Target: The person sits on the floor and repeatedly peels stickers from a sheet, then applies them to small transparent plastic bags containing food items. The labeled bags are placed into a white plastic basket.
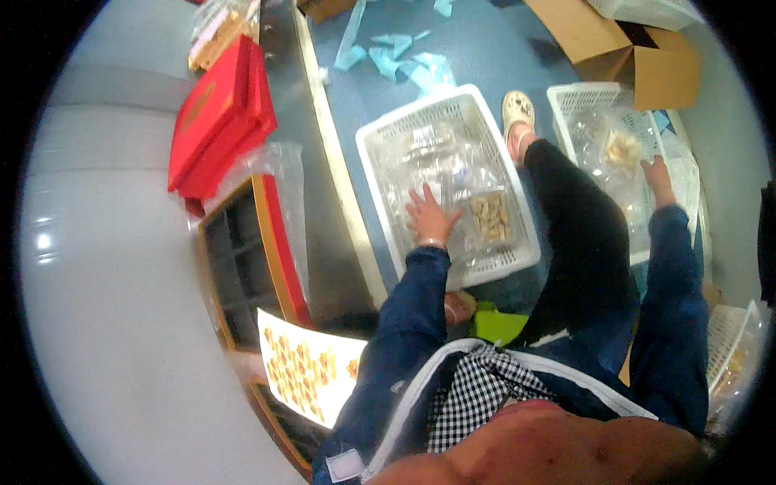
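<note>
My left hand [431,218] reaches into a white slotted plastic basket [418,110] on the floor, its fingers spread over clear plastic packs [427,163]. It grips nothing. To the right of its fingers, one transparent pack holds pale brown, chunky pieces [491,216]. My right hand [658,177] is at the right side of a second white basket [589,90], close to a clear bag with cream-coloured contents [622,147]. Whether its fingers hold the bag or only touch it cannot be made out.
Red boxes [212,115] and an open compartmented box [233,260] lie at the left on the bench, near a patterned sheet [309,370]. Torn light-blue sheeting [394,57] litters the blue floor. An open cardboard box [664,76] stands at the upper right. My shoe [518,109] is between the baskets.
</note>
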`<action>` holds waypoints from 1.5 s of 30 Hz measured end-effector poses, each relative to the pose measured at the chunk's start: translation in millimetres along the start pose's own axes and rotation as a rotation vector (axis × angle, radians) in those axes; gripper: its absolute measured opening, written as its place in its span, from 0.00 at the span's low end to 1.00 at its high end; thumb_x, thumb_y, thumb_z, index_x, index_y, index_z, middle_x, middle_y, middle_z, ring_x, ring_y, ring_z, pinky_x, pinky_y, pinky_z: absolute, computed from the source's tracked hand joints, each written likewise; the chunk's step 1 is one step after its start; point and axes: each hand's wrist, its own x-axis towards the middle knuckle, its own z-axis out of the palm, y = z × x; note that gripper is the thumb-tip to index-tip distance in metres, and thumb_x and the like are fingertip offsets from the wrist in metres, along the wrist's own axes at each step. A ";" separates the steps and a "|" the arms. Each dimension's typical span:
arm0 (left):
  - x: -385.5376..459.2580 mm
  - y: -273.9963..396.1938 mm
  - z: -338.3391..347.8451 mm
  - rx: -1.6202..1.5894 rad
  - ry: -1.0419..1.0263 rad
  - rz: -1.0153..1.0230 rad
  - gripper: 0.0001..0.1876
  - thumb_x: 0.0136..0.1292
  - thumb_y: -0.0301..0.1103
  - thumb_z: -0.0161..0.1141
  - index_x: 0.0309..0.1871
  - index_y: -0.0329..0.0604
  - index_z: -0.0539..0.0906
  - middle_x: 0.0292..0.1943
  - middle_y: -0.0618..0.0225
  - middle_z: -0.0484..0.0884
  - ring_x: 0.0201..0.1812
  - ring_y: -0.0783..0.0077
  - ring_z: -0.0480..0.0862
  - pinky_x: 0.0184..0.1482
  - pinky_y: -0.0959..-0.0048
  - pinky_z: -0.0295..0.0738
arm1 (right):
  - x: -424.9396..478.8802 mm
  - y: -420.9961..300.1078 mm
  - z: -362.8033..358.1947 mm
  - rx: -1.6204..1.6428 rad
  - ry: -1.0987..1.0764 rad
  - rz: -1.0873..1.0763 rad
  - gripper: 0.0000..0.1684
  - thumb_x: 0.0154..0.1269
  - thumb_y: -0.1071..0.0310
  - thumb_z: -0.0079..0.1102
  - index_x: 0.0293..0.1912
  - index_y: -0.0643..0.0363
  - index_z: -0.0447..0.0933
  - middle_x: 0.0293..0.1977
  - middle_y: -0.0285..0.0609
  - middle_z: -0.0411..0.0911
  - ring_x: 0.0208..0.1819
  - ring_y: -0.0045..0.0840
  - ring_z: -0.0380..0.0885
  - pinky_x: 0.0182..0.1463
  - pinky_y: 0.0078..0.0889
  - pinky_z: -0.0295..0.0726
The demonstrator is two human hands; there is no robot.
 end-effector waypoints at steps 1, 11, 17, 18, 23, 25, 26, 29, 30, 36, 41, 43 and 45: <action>-2.6 0.4 3.7 -0.015 0.036 0.045 0.59 0.48 0.50 0.76 0.78 0.54 0.48 0.78 0.48 0.44 0.73 0.30 0.52 0.63 0.30 0.61 | -13.0 2.1 9.1 0.081 0.190 -0.072 0.35 0.61 0.52 0.64 0.57 0.70 0.72 0.55 0.66 0.75 0.58 0.51 0.75 0.61 0.45 0.72; -16.1 -56.9 -12.1 -0.472 0.015 0.148 0.35 0.55 0.39 0.67 0.67 0.42 0.70 0.58 0.46 0.78 0.60 0.46 0.77 0.57 0.58 0.74 | -225.2 -244.4 -26.5 0.675 -0.381 -0.750 0.19 0.62 0.62 0.63 0.50 0.60 0.79 0.40 0.49 0.81 0.45 0.36 0.81 0.51 0.35 0.78; -110.0 -62.1 -71.5 -0.335 0.044 0.390 0.23 0.57 0.35 0.64 0.58 0.43 0.80 0.47 0.44 0.83 0.50 0.43 0.82 0.50 0.57 0.77 | -327.7 -312.7 -27.9 0.365 0.136 -1.524 0.38 0.50 0.65 0.73 0.60 0.63 0.70 0.56 0.50 0.74 0.57 0.42 0.75 0.59 0.36 0.76; -132.0 -62.6 -82.7 -0.235 0.002 0.414 0.23 0.57 0.34 0.65 0.58 0.44 0.80 0.47 0.44 0.83 0.49 0.43 0.82 0.49 0.57 0.77 | -340.2 -311.8 -29.2 0.273 0.120 -1.603 0.35 0.51 0.62 0.72 0.58 0.61 0.72 0.54 0.50 0.75 0.56 0.43 0.75 0.59 0.39 0.76; -204.6 -65.6 -138.5 -0.122 -0.031 0.592 0.19 0.59 0.33 0.66 0.55 0.45 0.83 0.46 0.50 0.85 0.46 0.49 0.85 0.47 0.61 0.79 | -372.8 -296.3 -45.2 -0.160 -0.628 -1.503 0.24 0.53 0.50 0.69 0.42 0.57 0.81 0.40 0.51 0.82 0.46 0.47 0.80 0.49 0.47 0.78; -218.2 -73.7 -154.9 -0.379 0.051 0.518 0.21 0.61 0.34 0.66 0.58 0.43 0.80 0.50 0.53 0.84 0.48 0.55 0.85 0.48 0.64 0.79 | -373.1 -289.7 -55.4 -0.101 -0.629 -1.458 0.24 0.53 0.46 0.69 0.39 0.57 0.82 0.36 0.53 0.82 0.41 0.49 0.81 0.44 0.49 0.78; -221.2 -78.4 -160.4 -0.537 0.082 0.518 0.22 0.62 0.35 0.66 0.60 0.43 0.79 0.51 0.54 0.84 0.49 0.58 0.85 0.49 0.66 0.79 | -370.9 -286.5 -61.2 -0.054 -0.645 -1.434 0.25 0.53 0.45 0.68 0.37 0.57 0.83 0.33 0.54 0.82 0.38 0.50 0.81 0.42 0.49 0.78; -222.6 -86.7 -160.0 -1.025 0.308 0.429 0.29 0.64 0.35 0.66 0.67 0.42 0.71 0.59 0.57 0.79 0.56 0.62 0.80 0.54 0.66 0.77 | -363.2 -279.6 -76.2 0.145 -0.590 -1.251 0.27 0.54 0.43 0.68 0.37 0.59 0.82 0.34 0.54 0.81 0.38 0.51 0.80 0.42 0.47 0.77; -222.1 -88.4 -156.4 -1.070 0.224 0.394 0.36 0.65 0.36 0.66 0.72 0.39 0.60 0.67 0.53 0.69 0.64 0.58 0.73 0.60 0.62 0.73 | -362.3 -278.5 -79.8 0.304 -0.644 -1.175 0.28 0.54 0.43 0.69 0.38 0.61 0.81 0.34 0.55 0.81 0.38 0.51 0.80 0.42 0.46 0.76; -226.4 -84.4 -141.9 -0.901 0.624 0.208 0.43 0.65 0.36 0.66 0.75 0.38 0.51 0.74 0.48 0.55 0.69 0.55 0.66 0.66 0.60 0.67 | -373.4 -283.0 -82.9 0.588 -0.725 -1.174 0.30 0.57 0.46 0.69 0.38 0.68 0.79 0.30 0.56 0.79 0.33 0.42 0.79 0.39 0.42 0.75; -245.3 -75.8 -155.7 -1.390 0.104 0.257 0.33 0.67 0.39 0.64 0.69 0.37 0.62 0.61 0.50 0.73 0.59 0.59 0.77 0.57 0.64 0.76 | -390.7 -294.2 -70.5 0.879 -0.890 -0.767 0.29 0.60 0.46 0.68 0.42 0.67 0.82 0.26 0.44 0.77 0.30 0.28 0.73 0.35 0.35 0.74; -250.6 -65.4 -153.3 -1.195 0.000 0.350 0.25 0.68 0.39 0.62 0.62 0.37 0.68 0.54 0.54 0.78 0.54 0.64 0.80 0.53 0.66 0.78 | -398.3 -294.6 -64.2 0.908 -0.914 -0.735 0.29 0.61 0.46 0.67 0.43 0.66 0.82 0.29 0.43 0.79 0.32 0.28 0.76 0.37 0.34 0.75; -252.3 -55.7 -148.6 -1.573 -0.086 0.323 0.17 0.70 0.40 0.60 0.53 0.37 0.73 0.47 0.59 0.81 0.48 0.68 0.82 0.50 0.68 0.79 | -404.7 -292.4 -58.1 0.943 -0.924 -0.703 0.31 0.62 0.44 0.65 0.47 0.66 0.81 0.34 0.46 0.81 0.36 0.29 0.79 0.41 0.33 0.77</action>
